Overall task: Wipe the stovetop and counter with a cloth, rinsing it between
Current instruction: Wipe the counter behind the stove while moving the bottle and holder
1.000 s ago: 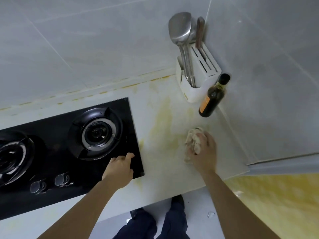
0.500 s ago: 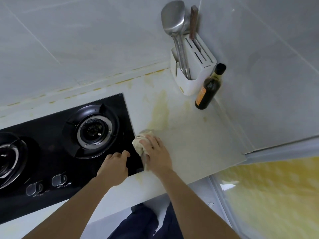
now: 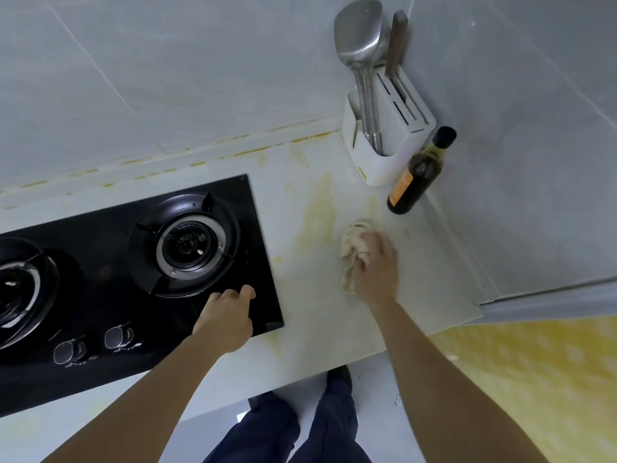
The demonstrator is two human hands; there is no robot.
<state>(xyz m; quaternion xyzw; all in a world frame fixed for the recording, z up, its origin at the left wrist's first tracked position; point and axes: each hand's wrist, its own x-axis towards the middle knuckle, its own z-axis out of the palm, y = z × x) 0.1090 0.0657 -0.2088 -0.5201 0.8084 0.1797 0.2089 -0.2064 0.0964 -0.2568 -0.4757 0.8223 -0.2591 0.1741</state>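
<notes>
Head view, looking steeply down at a pale counter [image 3: 320, 329] set into a tiled corner. Right hand [image 3: 375, 265] lies palm-down on a crumpled beige cloth [image 3: 350, 247], fingers curled over the wad and clamped on it, pressing it to the counter; part of the cloth bunches out ahead of the fingers and a tail trails back along the thumb side. The hand is slightly blurred. Cloth sits on the open stretch of counter between the stove and the side wall, near a dark bottle [image 3: 417, 177] with an orange label and black cap — close to it, not touching. Left hand [image 3: 227, 315] rests on the black glass stove [image 3: 110, 228] at its right front corner, fingers loosely bent with the tips down on the glass, gripping nothing. Just ahead of that hand, the right burner [image 3: 190, 242] with its round black pan support; a second burner [image 3: 20, 289] is cut off at the left edge. Two knobs [image 3: 93, 345] sit at the stove's front, left of the hand. Yellowish streaks mark the counter between stove and cloth, and yellow-brown patches run along the seam at the back wall. In the corner behind the bottle, a white holder [image 3: 384, 152] carries a metal spatula [image 3: 359, 31] and a knife with a brown handle [image 3: 395, 41] — all standing upright. Below the counter edge, dark trouser legs [image 3: 300, 426] and a pale floor.
</notes>
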